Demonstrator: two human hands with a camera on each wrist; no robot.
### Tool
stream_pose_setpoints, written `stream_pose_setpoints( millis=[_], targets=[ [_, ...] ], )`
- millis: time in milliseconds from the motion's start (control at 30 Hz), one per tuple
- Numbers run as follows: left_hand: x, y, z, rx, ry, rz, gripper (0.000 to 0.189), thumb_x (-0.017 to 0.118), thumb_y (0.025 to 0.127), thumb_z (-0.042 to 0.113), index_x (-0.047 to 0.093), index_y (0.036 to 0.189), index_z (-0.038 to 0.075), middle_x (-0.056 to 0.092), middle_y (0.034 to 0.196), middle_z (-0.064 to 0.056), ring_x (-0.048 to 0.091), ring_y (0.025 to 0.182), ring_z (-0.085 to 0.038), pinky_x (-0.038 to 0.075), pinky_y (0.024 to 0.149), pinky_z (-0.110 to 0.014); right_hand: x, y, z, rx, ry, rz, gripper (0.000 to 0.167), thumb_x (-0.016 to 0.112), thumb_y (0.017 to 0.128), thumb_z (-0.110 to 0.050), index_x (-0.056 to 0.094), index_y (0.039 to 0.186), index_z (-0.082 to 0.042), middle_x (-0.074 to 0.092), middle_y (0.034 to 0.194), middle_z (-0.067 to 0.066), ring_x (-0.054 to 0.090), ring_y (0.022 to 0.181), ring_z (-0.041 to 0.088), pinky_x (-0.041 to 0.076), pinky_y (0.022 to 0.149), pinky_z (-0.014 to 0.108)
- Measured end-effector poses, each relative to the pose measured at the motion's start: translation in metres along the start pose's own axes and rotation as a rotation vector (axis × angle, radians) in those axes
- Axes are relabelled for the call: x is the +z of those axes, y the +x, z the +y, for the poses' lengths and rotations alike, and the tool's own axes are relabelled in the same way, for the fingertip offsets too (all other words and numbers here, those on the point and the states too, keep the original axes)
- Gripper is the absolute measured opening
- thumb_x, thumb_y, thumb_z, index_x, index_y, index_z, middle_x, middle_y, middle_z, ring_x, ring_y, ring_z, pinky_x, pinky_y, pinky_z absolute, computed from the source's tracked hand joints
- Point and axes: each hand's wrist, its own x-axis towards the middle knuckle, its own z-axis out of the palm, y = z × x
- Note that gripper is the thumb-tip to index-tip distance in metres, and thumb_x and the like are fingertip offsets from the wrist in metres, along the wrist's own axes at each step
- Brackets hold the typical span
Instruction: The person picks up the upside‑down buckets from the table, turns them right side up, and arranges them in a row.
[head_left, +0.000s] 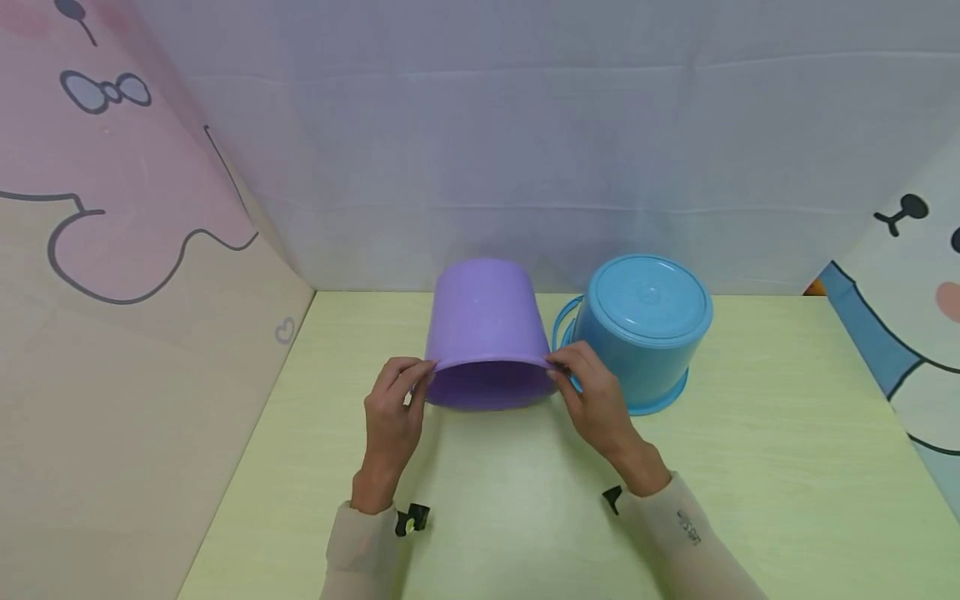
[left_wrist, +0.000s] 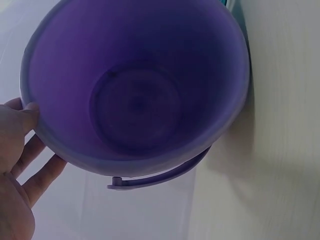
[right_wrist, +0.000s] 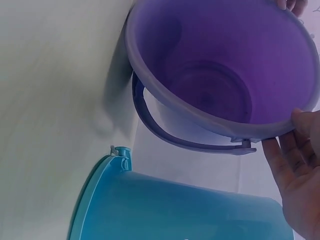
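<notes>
A purple bucket (head_left: 491,312) lies tipped in the head view, its mouth facing me and its base toward the back wall. My left hand (head_left: 395,408) pinches the rim at the left side, thumb inside and fingers outside. At the opposite side of the rim, my right hand (head_left: 596,400) grips it the same way. Both wrist views look into the bucket's hollow inside, where only the round base shows. Its purple handle (right_wrist: 185,143) hangs outside along the rim. Close by on the right, a blue bucket (head_left: 637,358) stands upside down, base up.
The blue bucket's handle (head_left: 562,321) sticks out at its left, just behind my right hand. A pale wood-grain table (head_left: 495,500) spreads beneath, with a whitish cloth wall (head_left: 480,150) behind it. Cartoon-printed panels (head_left: 150,208) flank both sides.
</notes>
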Motion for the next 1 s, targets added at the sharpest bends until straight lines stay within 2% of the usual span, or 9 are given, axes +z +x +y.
stream_pose_setpoints(
  millis=[200,300,467,567,667,767,1000],
  targets=[
    [0.000,0.002,0.000,0.006,-0.001,0.017,0.028,0.078,0.084,-0.018,0.078,0.107,-0.002,0.068,0.097,-0.012,0.065,0.077,-0.022,0.054,0.061,-0.033,0.000,0.000,-0.001,0.032,-0.004,-0.010,0.029,0.076,0.086,0.018,0.067,0.110,0.004,0.064,0.100,0.015,0.066,0.088,0.025,0.053,0.081,0.015],
    [0.001,0.001,-0.001,-0.006,-0.003,0.019,0.028,0.078,0.084,-0.018,0.078,0.108,-0.002,0.068,0.098,-0.012,0.066,0.079,-0.023,0.055,0.063,-0.034,0.001,-0.004,-0.001,0.065,-0.012,-0.006,0.029,0.076,0.087,0.017,0.069,0.112,0.003,0.064,0.103,0.015,0.065,0.091,0.025,0.056,0.080,0.022],
    [0.000,-0.002,-0.003,-0.041,-0.008,0.006,0.028,0.077,0.085,-0.018,0.078,0.108,-0.003,0.067,0.099,-0.012,0.068,0.082,-0.024,0.057,0.070,-0.027,0.005,-0.015,0.000,0.162,-0.029,0.037,0.035,0.077,0.087,0.014,0.067,0.119,0.005,0.059,0.113,0.020,0.060,0.103,0.031,0.053,0.089,0.033],
    [-0.001,-0.003,-0.003,-0.054,-0.015,0.010,0.025,0.076,0.086,-0.017,0.077,0.107,-0.004,0.067,0.099,-0.014,0.069,0.084,-0.025,0.057,0.076,-0.020,0.008,-0.022,0.000,0.248,-0.017,0.061,0.041,0.079,0.087,0.013,0.064,0.125,0.005,0.056,0.119,0.023,0.059,0.109,0.035,0.053,0.093,0.037],
    [-0.001,-0.003,-0.003,-0.059,-0.026,0.019,0.025,0.075,0.087,-0.017,0.077,0.108,-0.003,0.067,0.100,-0.014,0.070,0.085,-0.026,0.057,0.078,-0.018,0.011,-0.030,-0.001,0.348,0.012,0.066,0.047,0.079,0.087,0.012,0.061,0.130,0.006,0.055,0.123,0.024,0.059,0.111,0.037,0.056,0.091,0.043],
    [-0.001,-0.003,-0.003,-0.055,-0.028,0.031,0.027,0.075,0.086,-0.019,0.078,0.108,-0.002,0.068,0.100,-0.013,0.071,0.085,-0.026,0.059,0.077,-0.021,0.014,-0.037,-0.002,0.460,0.082,0.053,0.052,0.077,0.090,0.011,0.055,0.137,0.008,0.054,0.125,0.025,0.061,0.112,0.038,0.058,0.092,0.043],
    [-0.001,-0.004,-0.004,-0.060,-0.042,0.038,0.028,0.076,0.086,-0.019,0.078,0.108,-0.002,0.068,0.100,-0.013,0.072,0.086,-0.027,0.059,0.080,-0.019,0.016,-0.045,-0.005,0.744,0.305,-0.028,0.054,0.065,0.099,0.008,0.038,0.146,0.012,0.053,0.132,0.027,0.064,0.119,0.044,0.059,0.096,0.029]
  ],
)
